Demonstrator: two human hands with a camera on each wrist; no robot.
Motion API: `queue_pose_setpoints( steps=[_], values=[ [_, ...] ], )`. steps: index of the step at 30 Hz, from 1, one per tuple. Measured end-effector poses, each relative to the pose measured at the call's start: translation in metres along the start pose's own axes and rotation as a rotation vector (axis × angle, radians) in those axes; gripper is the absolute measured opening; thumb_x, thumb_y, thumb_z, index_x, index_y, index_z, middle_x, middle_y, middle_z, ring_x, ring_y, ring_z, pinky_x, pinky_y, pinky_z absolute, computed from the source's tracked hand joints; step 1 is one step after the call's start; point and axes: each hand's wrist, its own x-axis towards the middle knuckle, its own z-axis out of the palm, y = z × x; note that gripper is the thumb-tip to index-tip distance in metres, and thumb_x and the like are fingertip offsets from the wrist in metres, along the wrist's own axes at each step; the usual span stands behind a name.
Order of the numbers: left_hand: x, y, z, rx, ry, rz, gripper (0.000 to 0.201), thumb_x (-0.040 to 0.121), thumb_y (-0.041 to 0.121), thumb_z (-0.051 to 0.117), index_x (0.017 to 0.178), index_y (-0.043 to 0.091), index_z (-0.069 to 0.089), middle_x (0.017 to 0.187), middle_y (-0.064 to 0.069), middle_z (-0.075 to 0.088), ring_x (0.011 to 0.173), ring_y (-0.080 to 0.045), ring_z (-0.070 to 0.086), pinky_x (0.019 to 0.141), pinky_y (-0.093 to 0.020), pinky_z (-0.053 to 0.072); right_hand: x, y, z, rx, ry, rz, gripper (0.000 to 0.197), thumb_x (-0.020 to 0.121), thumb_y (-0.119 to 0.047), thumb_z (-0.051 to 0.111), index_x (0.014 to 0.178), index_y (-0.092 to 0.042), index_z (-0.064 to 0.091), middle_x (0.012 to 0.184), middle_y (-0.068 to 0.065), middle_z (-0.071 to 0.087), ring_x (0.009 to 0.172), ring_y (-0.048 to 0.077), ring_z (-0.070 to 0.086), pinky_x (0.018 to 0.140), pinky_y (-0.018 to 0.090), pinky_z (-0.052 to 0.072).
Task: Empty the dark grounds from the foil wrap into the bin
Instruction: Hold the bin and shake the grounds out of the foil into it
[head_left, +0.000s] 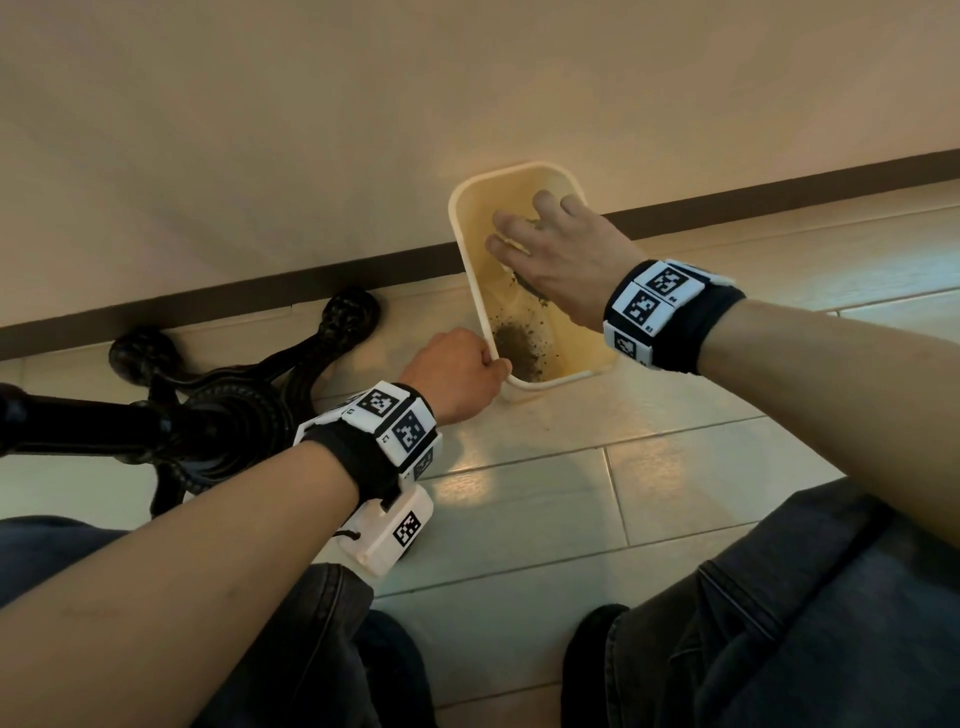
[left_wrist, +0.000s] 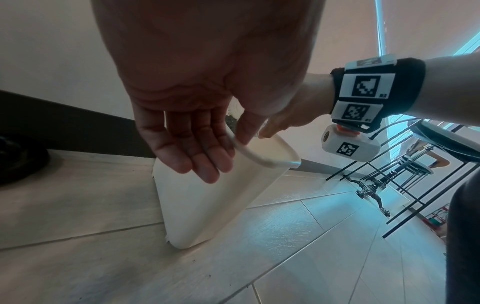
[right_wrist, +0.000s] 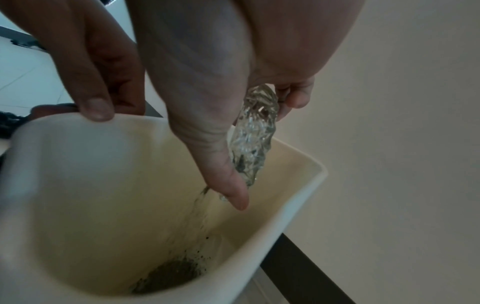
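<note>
Under your right hand: the bin (head_left: 470, 270) stands on the floor (head_left: 545, 467) against the wall, tilted, its open mouth turned up toward you.
Right hand: your right hand (head_left: 563, 254) hangs palm down over the bin's mouth, fingers and thumb curled round the foil wrap (right_wrist: 253, 135), pinching it.
Foil wrap: crumpled and shiny, it points down from your grip into the bin; the head view hides most of it behind your knuckles.
Dark grounds: a thin stream falls from the wrap's lower end just beside your thumb, and a pile of dark grounds (head_left: 517, 345) lies at the bin's bottom below your palm, with loose specks scattered on the inner wall around it.
Left hand: your left hand (head_left: 457, 374) grips the bin's near rim, thumb hooked inside and fingers (left_wrist: 197, 156) laid against the outer wall.
Between your hands: only the bin's open mouth; the two hands do not touch.
Beyond your left hand: a black ornate table base (head_left: 208, 410) stands on the floor, near the bin but apart from it.
Near your wrists: your knees in dark trousers (head_left: 779, 623) frame the floor tiles.
</note>
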Motion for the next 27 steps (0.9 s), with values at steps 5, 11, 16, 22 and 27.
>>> queue_pose_setpoints(
  steps=[5, 11, 16, 22, 27],
  values=[
    [0.0, -0.001, 0.001, -0.002, 0.001, -0.011, 0.035, 0.098, 0.036, 0.057, 0.09, 0.007, 0.076, 0.093, -0.015, 0.08, 0.094, -0.033, 0.075, 0.096, -0.049, 0.058, 0.011, -0.007, 0.005, -0.11, -0.036, -0.071, 0.058, 0.089, -0.018, 0.029, 0.145, -0.008, 0.04, 0.147, 0.014, 0.038, 0.123, 0.04, 0.044, 0.091, 0.042, 0.042],
    [-0.001, 0.001, 0.0, 0.019, 0.0, 0.011, 0.034, 0.098, 0.034, 0.056, 0.075, 0.011, 0.066, 0.094, -0.017, 0.08, 0.093, -0.034, 0.076, 0.094, -0.048, 0.059, 0.045, -0.016, 0.017, -0.064, -0.146, -0.033, 0.042, 0.102, -0.02, 0.036, 0.141, -0.004, 0.045, 0.139, 0.014, 0.044, 0.122, 0.035, 0.044, 0.091, 0.036, 0.038],
    [0.0, -0.001, 0.0, 0.016, 0.009, 0.016, 0.03, 0.098, 0.036, 0.056, 0.081, 0.012, 0.063, 0.101, -0.018, 0.08, 0.097, -0.035, 0.076, 0.094, -0.044, 0.059, 0.058, -0.023, 0.026, -0.08, -0.168, -0.005, 0.041, 0.102, -0.017, 0.033, 0.137, -0.003, 0.05, 0.138, 0.016, 0.043, 0.12, 0.035, 0.044, 0.092, 0.037, 0.037],
    [0.003, -0.005, 0.002, -0.005, -0.001, -0.007, 0.036, 0.097, 0.039, 0.056, 0.093, 0.007, 0.073, 0.102, -0.018, 0.08, 0.096, -0.036, 0.075, 0.094, -0.048, 0.059, 0.071, -0.027, 0.03, -0.091, -0.119, -0.053, 0.037, 0.101, -0.02, 0.038, 0.128, -0.01, 0.061, 0.124, 0.009, 0.053, 0.113, 0.032, 0.048, 0.089, 0.037, 0.038],
    [0.005, -0.006, 0.004, -0.013, -0.01, -0.017, 0.041, 0.097, 0.041, 0.056, 0.103, 0.005, 0.072, 0.107, -0.018, 0.078, 0.101, -0.037, 0.075, 0.097, -0.05, 0.058, 0.066, -0.023, 0.036, -0.08, -0.088, -0.091, 0.036, 0.099, -0.022, 0.041, 0.125, -0.011, 0.063, 0.121, 0.007, 0.056, 0.109, 0.032, 0.049, 0.087, 0.037, 0.039]
  ],
)
